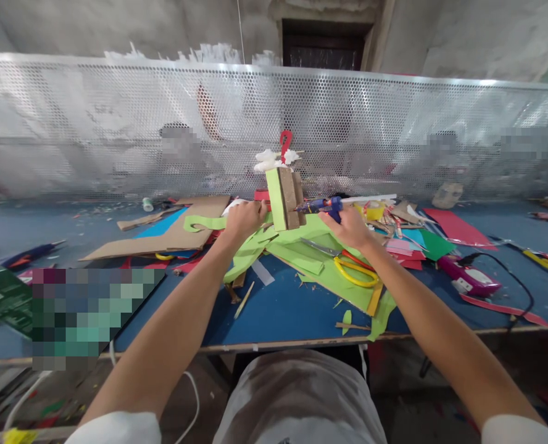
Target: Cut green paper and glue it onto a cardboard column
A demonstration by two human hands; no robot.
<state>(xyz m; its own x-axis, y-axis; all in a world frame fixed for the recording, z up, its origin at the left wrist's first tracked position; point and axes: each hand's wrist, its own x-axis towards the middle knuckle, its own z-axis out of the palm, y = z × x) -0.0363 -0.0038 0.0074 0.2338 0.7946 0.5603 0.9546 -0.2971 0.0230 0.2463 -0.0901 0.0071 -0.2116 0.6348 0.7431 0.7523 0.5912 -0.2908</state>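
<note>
My left hand (246, 219) is closed at the left side of a small cardboard craft box (289, 197) and holds it up over the bench. Light green paper covers one face of the box, while bare brown cardboard shows on its right. White fluffy pieces (267, 161) and a red hook-shaped cutout (286, 145) rise at its top. My right hand (350, 227) grips a blue hot glue gun (323, 205), whose nozzle is at the box's cardboard side. A white glue stick (371, 198) sticks out behind the gun. Fingertips of my left hand are partly hidden.
Light green paper scraps (297, 256) and yellow-handled scissors (355, 271) lie beneath my hands. Brown cardboard (163, 243) is to the left. Red paper (459, 228), a magenta device with a black cord (471, 277) and pliers (545, 262) lie right. A perforated metal screen (237, 123) stands behind.
</note>
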